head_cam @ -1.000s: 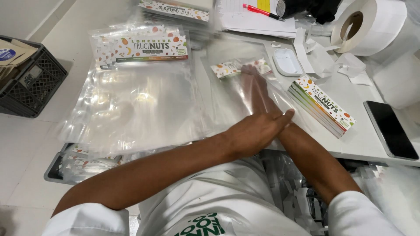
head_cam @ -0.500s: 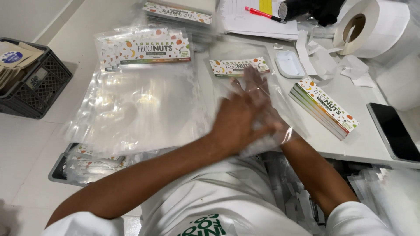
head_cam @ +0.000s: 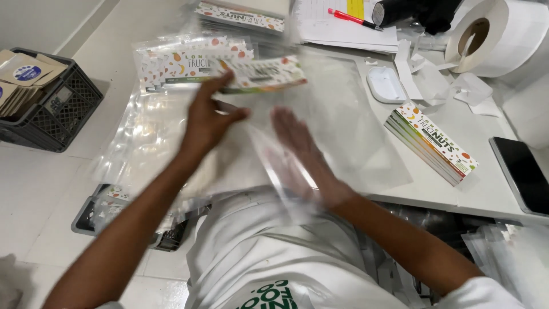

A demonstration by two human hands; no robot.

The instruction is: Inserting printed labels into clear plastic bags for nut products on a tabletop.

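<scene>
My left hand (head_cam: pixel 207 119) grips a clear plastic bag (head_cam: pixel 269 117) just under its printed fruit-patterned header card (head_cam: pixel 260 73) and holds it over the left part of the white table (head_cam: pixel 474 189). The bag is blurred with motion. Flat, with fingers apart, my right hand (head_cam: pixel 298 155) lies against the lower part of the same bag and grips nothing. Beneath and left of the hands lies a pile of similar clear bags (head_cam: pixel 154 131) with the same headers at its far end.
A stack of loose header cards (head_cam: pixel 433 143) lies right of the hands, a dark phone (head_cam: pixel 521 174) beyond it. Behind are a small white tray (head_cam: pixel 385 84), a big label roll (head_cam: pixel 503 34), papers with a red pen (head_cam: pixel 349 18). A black crate (head_cam: pixel 54 111) stands far left.
The bag lay flat in front of me under both hands. My left hand has now lifted it by its header and swung it left toward the pile; my right hand slid back.
</scene>
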